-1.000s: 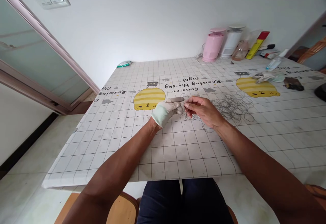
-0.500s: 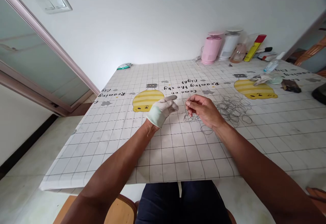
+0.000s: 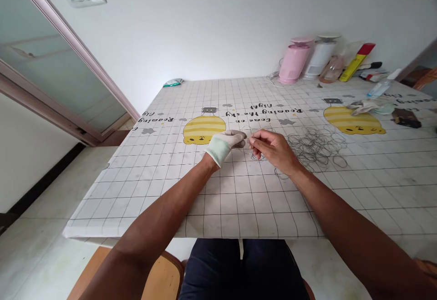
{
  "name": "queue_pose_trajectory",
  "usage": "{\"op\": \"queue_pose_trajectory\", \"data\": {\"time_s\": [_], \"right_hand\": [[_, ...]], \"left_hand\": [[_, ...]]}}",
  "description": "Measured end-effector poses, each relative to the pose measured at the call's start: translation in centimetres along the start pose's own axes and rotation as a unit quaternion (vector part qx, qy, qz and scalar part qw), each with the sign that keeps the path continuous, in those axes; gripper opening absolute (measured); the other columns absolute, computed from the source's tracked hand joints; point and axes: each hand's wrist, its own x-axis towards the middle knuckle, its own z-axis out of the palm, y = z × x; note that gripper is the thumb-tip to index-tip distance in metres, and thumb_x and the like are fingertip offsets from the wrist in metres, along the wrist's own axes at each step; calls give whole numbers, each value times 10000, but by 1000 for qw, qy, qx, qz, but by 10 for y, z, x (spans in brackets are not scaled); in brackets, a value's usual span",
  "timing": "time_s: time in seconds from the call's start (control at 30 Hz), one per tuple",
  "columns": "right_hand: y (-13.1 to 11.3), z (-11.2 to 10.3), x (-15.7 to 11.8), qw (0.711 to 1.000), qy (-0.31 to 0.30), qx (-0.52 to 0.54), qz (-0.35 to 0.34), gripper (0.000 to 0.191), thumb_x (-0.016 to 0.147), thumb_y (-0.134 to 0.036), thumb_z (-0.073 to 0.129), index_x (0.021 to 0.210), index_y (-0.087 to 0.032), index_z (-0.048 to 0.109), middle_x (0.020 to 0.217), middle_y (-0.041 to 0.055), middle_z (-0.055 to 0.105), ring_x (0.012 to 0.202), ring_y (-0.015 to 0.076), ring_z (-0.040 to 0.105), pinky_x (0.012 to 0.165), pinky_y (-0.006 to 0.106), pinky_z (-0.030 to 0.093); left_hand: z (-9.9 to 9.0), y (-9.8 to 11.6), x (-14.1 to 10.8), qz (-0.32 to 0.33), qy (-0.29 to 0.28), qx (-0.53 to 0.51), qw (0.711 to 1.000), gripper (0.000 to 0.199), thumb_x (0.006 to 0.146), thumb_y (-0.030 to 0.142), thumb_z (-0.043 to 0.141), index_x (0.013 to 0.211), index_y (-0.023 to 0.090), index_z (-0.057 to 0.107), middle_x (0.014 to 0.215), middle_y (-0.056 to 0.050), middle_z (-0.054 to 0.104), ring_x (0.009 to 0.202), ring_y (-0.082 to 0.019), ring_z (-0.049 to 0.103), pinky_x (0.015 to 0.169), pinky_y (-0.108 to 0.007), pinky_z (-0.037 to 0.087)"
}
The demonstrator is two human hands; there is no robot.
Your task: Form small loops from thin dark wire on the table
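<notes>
My left hand wears a white glove with a pale green cuff. Its thumb and fingers are closed in a pinch, almost meeting the fingertips of my bare right hand. Thumb and forefinger of that right hand are pressed together on what looks like a thin wire, barely visible between the two hands. Whatever the gloved fingers grip is hidden. To the right, a loose tangle of thin dark wire loops lies on the tablecloth, and some loops show beneath and beside my right hand.
At the back right stand a pink device, a white device, a glass bottle and a yellow can with a red cap. A clear bottle, a crumpled glove and a dark block lie nearer. A green-white packet is far left.
My left hand has moved right toward my right hand, and its parted fingers have closed together. The right hand keeps its pinch. The whole view has shifted slightly.
</notes>
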Motion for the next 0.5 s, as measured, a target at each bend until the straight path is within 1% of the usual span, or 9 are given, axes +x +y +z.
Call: {"op": "queue_pose_trajectory", "data": {"time_s": [0.1, 0.2, 0.27, 0.33, 0.4, 0.47, 0.5], "right_hand": [[0, 0, 0, 999, 34, -29, 0, 285, 979, -500, 722, 876, -236, 749, 758, 26, 678, 618, 167, 599, 572, 332, 513], [5, 0, 2, 998, 52, -15, 16, 254, 964, -464, 721, 860, -233, 743, 788, 42, 699, 647, 182, 622, 590, 345, 534], [9, 0, 3, 998, 54, -3, 25, 228, 960, -418, 703, 835, -228, 724, 800, 52, 705, 665, 189, 635, 600, 350, 549], [10, 0, 3, 998, 55, -5, 33, 198, 953, -366, 681, 816, -226, 701, 791, 51, 701, 656, 186, 633, 594, 350, 548], [8, 2, 2, 997, 58, -23, 38, 169, 948, -321, 661, 808, -227, 681, 775, 42, 696, 642, 181, 629, 591, 349, 541], [5, 4, 1, 996, 61, -44, 42, 156, 945, -294, 654, 803, -229, 663, 761, 34, 691, 632, 179, 625, 592, 350, 536], [4, 4, 1, 996, 64, -47, 43, 152, 946, -293, 659, 808, -231, 659, 770, 36, 698, 641, 181, 631, 599, 352, 539]], "left_hand": [[1, 2, 1, -10, 21, 24, 999, 98, 837, 224, 726, 767, 157, 712, 749, -42, 670, 754, -152, 627, 781, -316, 524], [4, 2, 1, -20, 35, 50, 998, 81, 824, 228, 730, 779, 162, 718, 771, -53, 699, 780, -163, 656, 812, -322, 543], [5, 2, 2, -19, 38, 48, 998, 69, 819, 226, 737, 801, 161, 722, 803, -62, 724, 804, -175, 680, 834, -336, 554], [6, 2, 2, -18, 29, 19, 999, 67, 824, 219, 740, 824, 157, 714, 854, -79, 744, 835, -192, 708, 846, -355, 561], [5, 3, 2, -21, 6, -36, 999, 79, 841, 222, 733, 832, 154, 694, 886, -94, 748, 845, -204, 724, 841, -371, 564], [3, 5, 2, -18, -25, -82, 996, 126, 872, 246, 724, 804, 162, 660, 863, -87, 731, 815, -196, 713, 835, -376, 561], [2, 6, 1, -15, -35, -90, 995, 157, 888, 263, 717, 787, 165, 647, 833, -81, 720, 790, -189, 701, 834, -378, 559]]}}
